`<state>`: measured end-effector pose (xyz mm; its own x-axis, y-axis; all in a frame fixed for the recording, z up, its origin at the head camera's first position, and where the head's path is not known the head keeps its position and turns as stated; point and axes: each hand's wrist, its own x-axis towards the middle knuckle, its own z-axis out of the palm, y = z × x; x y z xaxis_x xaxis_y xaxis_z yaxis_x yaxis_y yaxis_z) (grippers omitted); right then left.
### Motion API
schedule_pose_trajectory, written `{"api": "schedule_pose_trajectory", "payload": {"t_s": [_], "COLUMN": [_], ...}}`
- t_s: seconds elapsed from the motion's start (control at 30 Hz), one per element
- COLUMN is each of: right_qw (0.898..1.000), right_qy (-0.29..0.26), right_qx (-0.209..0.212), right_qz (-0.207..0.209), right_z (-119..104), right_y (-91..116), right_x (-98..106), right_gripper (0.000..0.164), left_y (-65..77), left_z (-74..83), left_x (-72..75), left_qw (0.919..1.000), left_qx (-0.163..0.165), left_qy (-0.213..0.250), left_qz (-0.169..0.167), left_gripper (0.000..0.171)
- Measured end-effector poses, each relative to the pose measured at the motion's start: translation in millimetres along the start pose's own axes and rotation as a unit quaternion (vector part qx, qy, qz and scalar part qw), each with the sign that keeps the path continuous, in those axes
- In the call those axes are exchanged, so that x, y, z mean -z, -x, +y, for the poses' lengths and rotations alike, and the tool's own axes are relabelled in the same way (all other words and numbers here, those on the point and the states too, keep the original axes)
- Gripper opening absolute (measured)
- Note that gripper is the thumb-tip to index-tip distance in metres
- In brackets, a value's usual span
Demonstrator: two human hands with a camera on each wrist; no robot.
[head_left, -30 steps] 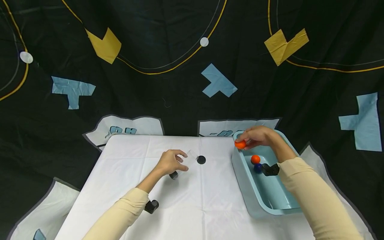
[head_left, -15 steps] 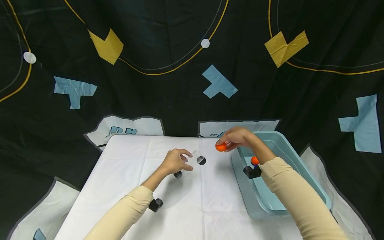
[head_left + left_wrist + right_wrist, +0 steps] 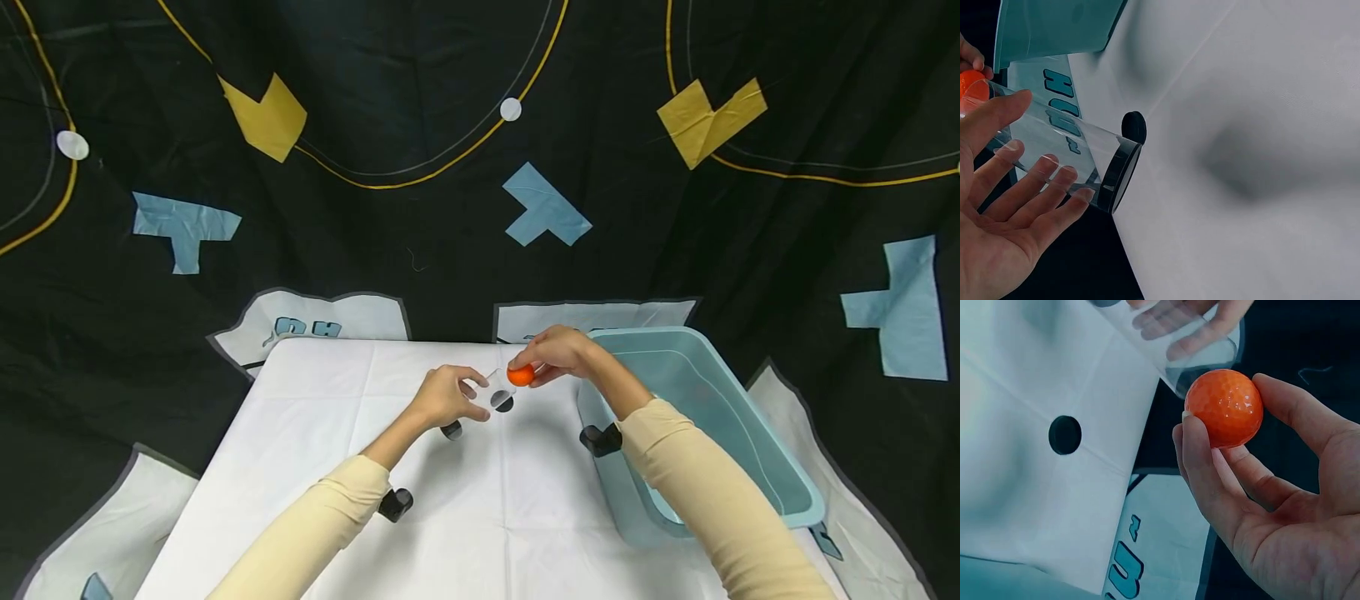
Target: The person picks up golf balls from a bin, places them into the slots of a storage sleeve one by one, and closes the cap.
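My left hand (image 3: pixel 442 396) holds a clear plastic tube (image 3: pixel 1079 134), tilted above the table, between thumb and fingers. A black cap (image 3: pixel 1124 178) closes the tube's lower end. Its open mouth faces my right hand (image 3: pixel 558 354), which pinches an orange golf ball (image 3: pixel 1224 407) with thumb and fingertips. In the right wrist view the ball overlaps the rim of that mouth. A loose round black lid (image 3: pixel 1065 435) lies on the white table (image 3: pixel 442 542), below the tube.
A light-blue bin (image 3: pixel 600 483) stands at the right of the table, under my right forearm, which hides part of its inside. Behind the table hangs a black cloth (image 3: pixel 420 250) with yellow and blue tape shapes.
My right hand has carried the orange golf ball leftward out of the bin to the tube's mouth. My left hand has shifted slightly right with the tube.
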<state>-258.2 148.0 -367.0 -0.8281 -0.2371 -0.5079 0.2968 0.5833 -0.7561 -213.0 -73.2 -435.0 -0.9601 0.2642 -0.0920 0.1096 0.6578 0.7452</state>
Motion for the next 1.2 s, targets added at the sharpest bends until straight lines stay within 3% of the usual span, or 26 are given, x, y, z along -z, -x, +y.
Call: {"api": "schedule_pose_trajectory", "payload": {"t_s": [0.43,1.2], "right_qw": [1.000,1.000], "right_qy": [-0.010,0.011], "right_qx": [0.000,-0.013], "right_qz": [-0.004,-0.021], "right_z": [-1,3], "right_y": [-2,-4], "right_x": [-11,-16], "right_gripper": [0.029,0.035], "left_y": [-0.9,-2.7], "left_z": [3.4,-0.5], "left_x": [-0.2,-4.2], "left_qw": [0.9999,0.9997], "left_qx": [-0.010,-0.021], "left_qy": [0.012,-0.013], "left_qz": [0.000,0.006], "left_gripper": [0.042,0.042]}}
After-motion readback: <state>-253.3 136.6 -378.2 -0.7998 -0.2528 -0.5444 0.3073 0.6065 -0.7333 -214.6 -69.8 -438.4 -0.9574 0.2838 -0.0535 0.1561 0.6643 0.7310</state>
